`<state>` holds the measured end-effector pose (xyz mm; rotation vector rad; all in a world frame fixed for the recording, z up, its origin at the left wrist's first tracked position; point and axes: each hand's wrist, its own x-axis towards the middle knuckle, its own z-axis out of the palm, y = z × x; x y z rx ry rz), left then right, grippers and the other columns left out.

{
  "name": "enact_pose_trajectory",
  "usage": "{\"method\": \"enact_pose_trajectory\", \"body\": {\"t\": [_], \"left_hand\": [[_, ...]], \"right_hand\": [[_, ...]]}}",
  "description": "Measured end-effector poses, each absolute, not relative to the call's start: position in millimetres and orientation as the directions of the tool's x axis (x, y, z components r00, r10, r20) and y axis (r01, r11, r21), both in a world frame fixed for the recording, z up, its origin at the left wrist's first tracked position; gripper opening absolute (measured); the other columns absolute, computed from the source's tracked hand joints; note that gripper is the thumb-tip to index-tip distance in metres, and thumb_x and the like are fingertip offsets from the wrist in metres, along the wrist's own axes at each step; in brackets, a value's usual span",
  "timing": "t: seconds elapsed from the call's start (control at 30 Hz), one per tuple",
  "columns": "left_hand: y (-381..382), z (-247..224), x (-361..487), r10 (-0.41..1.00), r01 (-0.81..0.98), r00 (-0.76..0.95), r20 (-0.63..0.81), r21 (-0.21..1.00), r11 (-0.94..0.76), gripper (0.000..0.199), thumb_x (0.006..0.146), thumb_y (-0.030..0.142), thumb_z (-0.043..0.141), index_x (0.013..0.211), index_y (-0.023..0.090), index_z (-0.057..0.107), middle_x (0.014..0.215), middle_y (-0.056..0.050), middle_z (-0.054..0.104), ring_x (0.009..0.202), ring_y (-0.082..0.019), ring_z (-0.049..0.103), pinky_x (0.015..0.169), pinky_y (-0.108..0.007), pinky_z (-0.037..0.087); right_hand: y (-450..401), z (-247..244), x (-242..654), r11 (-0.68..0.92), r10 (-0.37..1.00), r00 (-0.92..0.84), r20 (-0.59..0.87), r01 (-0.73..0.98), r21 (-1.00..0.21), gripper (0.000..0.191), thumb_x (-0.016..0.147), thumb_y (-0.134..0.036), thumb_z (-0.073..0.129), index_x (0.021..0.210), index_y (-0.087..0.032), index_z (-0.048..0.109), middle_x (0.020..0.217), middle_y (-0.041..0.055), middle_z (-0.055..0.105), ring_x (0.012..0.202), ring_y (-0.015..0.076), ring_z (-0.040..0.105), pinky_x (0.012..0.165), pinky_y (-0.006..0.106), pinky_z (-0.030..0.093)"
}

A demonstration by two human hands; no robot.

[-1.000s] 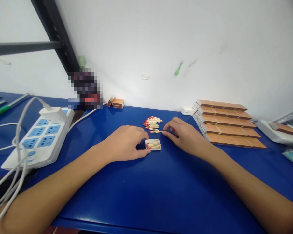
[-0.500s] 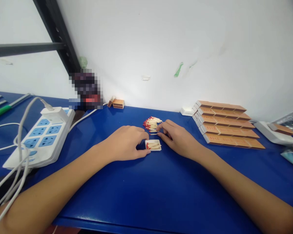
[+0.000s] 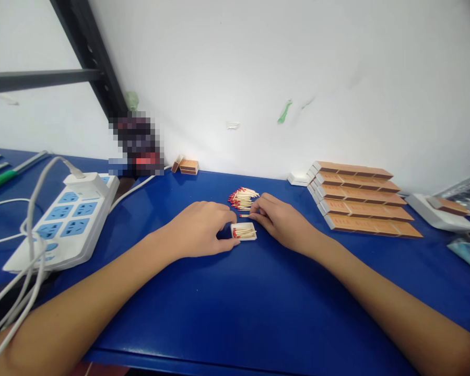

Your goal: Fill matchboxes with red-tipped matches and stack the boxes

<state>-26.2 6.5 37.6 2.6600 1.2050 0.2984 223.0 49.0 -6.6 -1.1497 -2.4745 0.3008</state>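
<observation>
A small white matchbox tray (image 3: pixel 249 238) lies on the blue table, with several red-tipped matches (image 3: pixel 245 231) in it. My left hand (image 3: pixel 206 230) grips the tray's left end between thumb and fingers. Just behind the tray, my right hand (image 3: pixel 278 219) pinches the plain end of a single match (image 3: pixel 243 215), whose red head points left. A loose pile of matches (image 3: pixel 243 198) lies behind that one, red heads mostly to the left.
Stacked orange matchboxes (image 3: pixel 360 203) stand at the right, beside white trays (image 3: pixel 298 179). Two or more small boxes (image 3: pixel 189 167) sit by the wall. A power strip (image 3: pixel 82 224) with cables is at the left, a white device (image 3: pixel 438 213) at the far right.
The fingers of my right hand have closed on the single match by the pile, and less of it shows. My left hand stays at the tray.
</observation>
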Motion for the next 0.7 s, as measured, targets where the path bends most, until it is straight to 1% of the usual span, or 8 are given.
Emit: {"method": "enact_pose_trajectory", "body": {"t": [0.17,0.33,0.43,0.5,0.57,0.7], "left_hand": [[6.0,36.9,-25.9,0.77,0.735,0.626,0.122,0.236,-0.635,0.022,0.091,0.041,0.068,0.093,0.02,0.072,0.082,0.001,0.064,0.069,-0.015,0.056,0.062,-0.031,0.036],[6.2,35.8,-26.0,0.778,0.749,0.614,0.131,0.214,-0.627,0.026,0.092,0.043,0.067,0.084,0.019,0.066,0.08,0.001,0.063,0.068,-0.015,0.054,0.06,-0.031,0.035],[6.4,35.9,-25.8,0.779,0.749,0.615,0.123,0.221,-0.625,0.023,0.091,0.042,0.068,0.089,0.019,0.069,0.082,0.001,0.064,0.069,-0.015,0.056,0.061,-0.031,0.036],[6.6,36.1,-25.7,0.776,0.745,0.621,0.115,0.223,-0.629,0.023,0.091,0.042,0.069,0.091,0.019,0.07,0.083,0.001,0.064,0.07,-0.015,0.057,0.062,-0.031,0.037],[6.6,36.4,-25.7,0.772,0.742,0.626,0.108,0.223,-0.632,0.023,0.091,0.042,0.069,0.09,0.019,0.07,0.082,0.001,0.064,0.069,-0.015,0.056,0.062,-0.031,0.036],[6.6,36.7,-26.0,0.77,0.739,0.628,0.114,0.223,-0.636,0.023,0.091,0.042,0.069,0.088,0.019,0.07,0.083,0.0,0.065,0.069,-0.015,0.056,0.062,-0.03,0.036]], "right_hand": [[33.4,8.1,219.8,0.644,0.764,-0.584,0.275,0.664,-0.38,0.007,0.104,-0.022,0.056,0.097,-0.022,0.059,0.098,0.0043,0.06,0.076,0.0169,0.055,0.068,0.029,0.041],[19.3,11.5,211.9,0.68,0.726,-0.64,0.25,0.617,-0.396,0.008,0.104,-0.022,0.055,0.099,-0.022,0.061,0.097,0.0036,0.061,0.077,0.0167,0.056,0.068,0.03,0.04],[27.5,4.1,212.4,0.66,0.748,-0.574,0.332,0.597,-0.455,0.009,0.104,-0.024,0.056,0.097,-0.021,0.062,0.089,0.0025,0.059,0.074,0.0162,0.054,0.067,0.03,0.041],[36.8,-2.5,215.0,0.645,0.764,-0.52,0.381,0.601,-0.473,0.008,0.103,-0.025,0.058,0.099,-0.021,0.063,0.085,0.0016,0.057,0.071,0.0156,0.053,0.067,0.03,0.042],[44.3,-8.5,217.4,0.637,0.771,-0.503,0.392,0.62,-0.458,0.007,0.102,-0.025,0.06,0.102,-0.02,0.065,0.086,0.0017,0.056,0.07,0.0152,0.052,0.066,0.03,0.043],[48.2,-13.8,217.2,0.628,0.778,-0.511,0.366,0.649,-0.43,0.007,0.101,-0.025,0.06,0.102,-0.021,0.066,0.088,0.0024,0.058,0.069,0.0153,0.052,0.066,0.031,0.042]]}}
